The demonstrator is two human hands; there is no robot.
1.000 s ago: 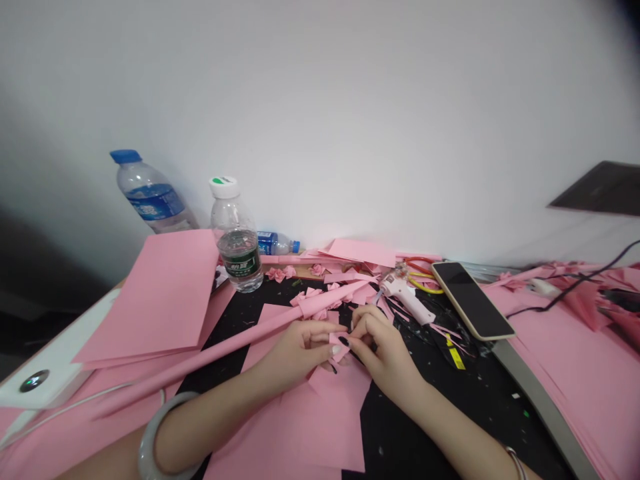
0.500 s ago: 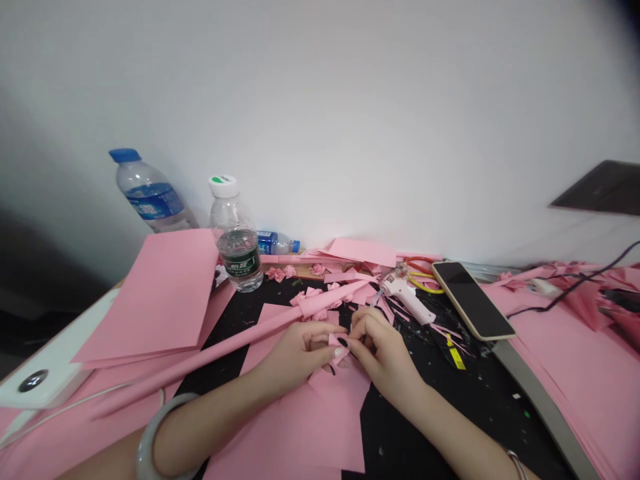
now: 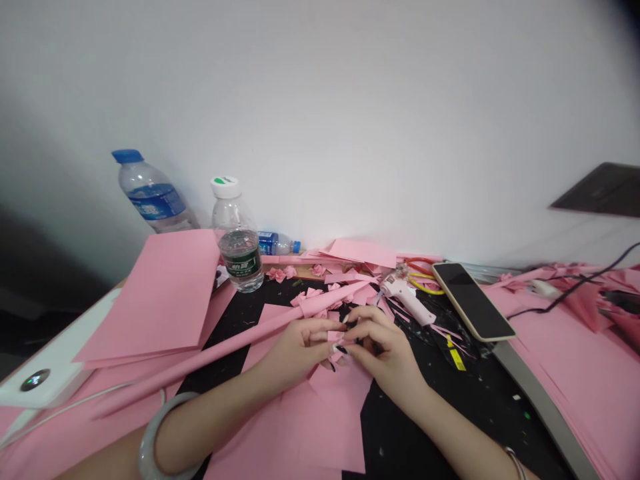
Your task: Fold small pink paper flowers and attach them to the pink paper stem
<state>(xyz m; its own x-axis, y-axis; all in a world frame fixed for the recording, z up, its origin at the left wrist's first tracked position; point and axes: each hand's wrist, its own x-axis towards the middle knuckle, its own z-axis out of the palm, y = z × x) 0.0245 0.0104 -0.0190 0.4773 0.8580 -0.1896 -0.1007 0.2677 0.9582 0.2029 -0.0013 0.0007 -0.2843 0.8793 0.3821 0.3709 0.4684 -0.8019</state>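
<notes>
My left hand (image 3: 300, 350) is closed around a small folded piece of pink paper (image 3: 334, 337), pinched between thumb and fingers. My right hand (image 3: 385, 350) meets it from the right, its thumb and fingertips bent together at the paper's edge. Both sets of fingers cover much of the piece, so its full shape is hidden. Beneath the hands lie pink paper sheets (image 3: 310, 427) on a black mat (image 3: 410, 433). A long rolled pink paper tube (image 3: 220, 353) runs diagonally beyond my left forearm.
A pale glue gun (image 3: 407, 299) and a phone (image 3: 473, 300) lie to the right. Small pink paper flowers (image 3: 280, 273) sit near the wall. Upright bottles (image 3: 239, 250) stand at the back left. Pink sheets (image 3: 585, 360) are stacked at the right, beside a dark cable (image 3: 565, 297).
My right fingers have shifted and spread slightly over the small paper piece, covering more of it. My left hand has barely moved.
</notes>
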